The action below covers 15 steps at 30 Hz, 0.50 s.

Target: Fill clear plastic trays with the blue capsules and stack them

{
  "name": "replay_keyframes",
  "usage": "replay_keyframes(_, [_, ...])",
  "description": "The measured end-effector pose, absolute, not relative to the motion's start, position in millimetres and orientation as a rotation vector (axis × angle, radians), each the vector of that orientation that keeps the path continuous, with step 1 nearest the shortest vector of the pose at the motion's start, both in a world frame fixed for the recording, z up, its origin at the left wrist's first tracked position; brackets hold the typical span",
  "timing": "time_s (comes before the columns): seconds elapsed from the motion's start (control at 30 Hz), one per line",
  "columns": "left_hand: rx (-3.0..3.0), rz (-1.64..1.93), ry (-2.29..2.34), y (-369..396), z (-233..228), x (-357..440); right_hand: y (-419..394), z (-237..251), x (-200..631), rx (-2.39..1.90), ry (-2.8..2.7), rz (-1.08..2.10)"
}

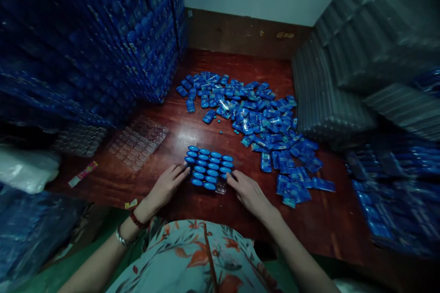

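Btwn hands [169,182], clear plastic tray [221,188] w/ glossy blue ovals [213,166]

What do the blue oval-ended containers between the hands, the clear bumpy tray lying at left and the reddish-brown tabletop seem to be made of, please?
Blue oval-ended containers: probably hard plastic, smooth and glossy, judging by their even colour and highlights.
Clear bumpy tray: likely thin moulded plastic, shiny; it is see-through and glints.
Reddish-brown tabletop: perhaps varnished wood or laminate, given its glossy glare.
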<state>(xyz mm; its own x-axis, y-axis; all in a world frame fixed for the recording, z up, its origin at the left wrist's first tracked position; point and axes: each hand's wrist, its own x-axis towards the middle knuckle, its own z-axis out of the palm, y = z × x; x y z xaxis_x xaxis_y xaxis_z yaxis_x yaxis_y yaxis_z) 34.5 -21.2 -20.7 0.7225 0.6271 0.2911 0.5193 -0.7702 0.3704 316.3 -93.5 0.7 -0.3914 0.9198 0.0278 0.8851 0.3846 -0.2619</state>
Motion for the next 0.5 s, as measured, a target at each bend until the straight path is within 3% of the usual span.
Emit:
replay_keyframes(0.13, [2.712,0.41,0.78,-3,-11,44,-84,11,306,-1.628,-2.607,0.344])
replay_keyframes(0.3, [2.716,0.572,0.847,7,-19,47,-91,5,305,-1.671,-2.593,0.288])
replay_keyframes(0.5, [2.419,0.845,0.952,18,-18,49,-100,-25,361,-2.152,-1.655,-0.182])
